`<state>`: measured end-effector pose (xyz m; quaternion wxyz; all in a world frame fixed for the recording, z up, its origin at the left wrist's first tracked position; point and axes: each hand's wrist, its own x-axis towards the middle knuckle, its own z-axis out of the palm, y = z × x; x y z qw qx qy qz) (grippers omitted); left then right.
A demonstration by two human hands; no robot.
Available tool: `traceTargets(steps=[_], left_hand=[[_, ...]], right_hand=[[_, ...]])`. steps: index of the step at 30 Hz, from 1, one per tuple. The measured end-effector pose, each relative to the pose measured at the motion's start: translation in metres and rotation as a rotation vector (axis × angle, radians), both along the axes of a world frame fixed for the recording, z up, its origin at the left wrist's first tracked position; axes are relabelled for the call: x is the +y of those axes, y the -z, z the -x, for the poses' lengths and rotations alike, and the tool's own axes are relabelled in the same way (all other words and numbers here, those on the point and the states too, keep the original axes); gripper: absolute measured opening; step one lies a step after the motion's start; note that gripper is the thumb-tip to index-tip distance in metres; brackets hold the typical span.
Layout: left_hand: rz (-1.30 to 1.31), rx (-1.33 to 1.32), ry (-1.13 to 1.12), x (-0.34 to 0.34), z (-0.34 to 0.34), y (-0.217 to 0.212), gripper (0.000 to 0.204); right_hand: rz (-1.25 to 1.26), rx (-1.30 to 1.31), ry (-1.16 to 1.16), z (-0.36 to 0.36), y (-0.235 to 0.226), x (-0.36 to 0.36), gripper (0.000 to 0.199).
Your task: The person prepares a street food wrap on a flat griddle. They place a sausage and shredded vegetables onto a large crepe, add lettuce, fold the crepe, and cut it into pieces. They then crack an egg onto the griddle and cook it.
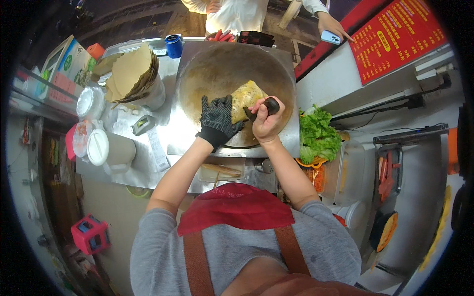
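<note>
Lying folded on the round griddle (210, 69), right of its middle, the yellow pancake (247, 93) looked flecked with brown. The gloved left hand (218, 117), fingers extended, touched its left edge; the right hand (266, 123) gripped a dark-handled tool (271, 105).

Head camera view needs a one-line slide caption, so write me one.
Gloved left hand at a folded crepe on a round griddle, bare right hand gripping a dark-handled tool.

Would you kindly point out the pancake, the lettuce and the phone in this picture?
Pancake (243, 100): head view, middle of its yellow upper face.
Lettuce (320, 135): head view, middle of the green leaves.
Phone (331, 37): head view, middle of its pale blue back.
</note>
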<state>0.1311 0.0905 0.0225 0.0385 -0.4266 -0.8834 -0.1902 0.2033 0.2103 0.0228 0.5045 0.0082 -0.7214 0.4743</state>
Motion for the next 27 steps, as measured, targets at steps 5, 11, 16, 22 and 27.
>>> traceTargets(steps=[5, 11, 16, 22, 27], left_hand=[[0.043, -0.015, -0.024, 0.0, 0.003, 0.0, 0.079], [-0.012, 0.053, 0.021, -0.002, 0.002, -0.002, 0.078], [0.113, -0.085, 0.016, 0.002, 0.004, -0.013, 0.08], [0.166, -0.083, 0.009, 0.005, -0.001, -0.021, 0.085], [0.124, -0.103, -0.018, -0.006, -0.002, -0.026, 0.085]], right_hand=[[0.03, -0.055, -0.006, 0.008, 0.005, -0.005, 0.027], [-0.103, -0.124, 0.138, 0.005, -0.007, 0.007, 0.024], [0.052, -0.187, 0.02, 0.003, 0.021, 0.014, 0.033], [-0.311, -0.062, 0.301, -0.004, -0.002, 0.007, 0.033], [0.025, -0.167, 0.003, -0.01, -0.012, 0.012, 0.029]])
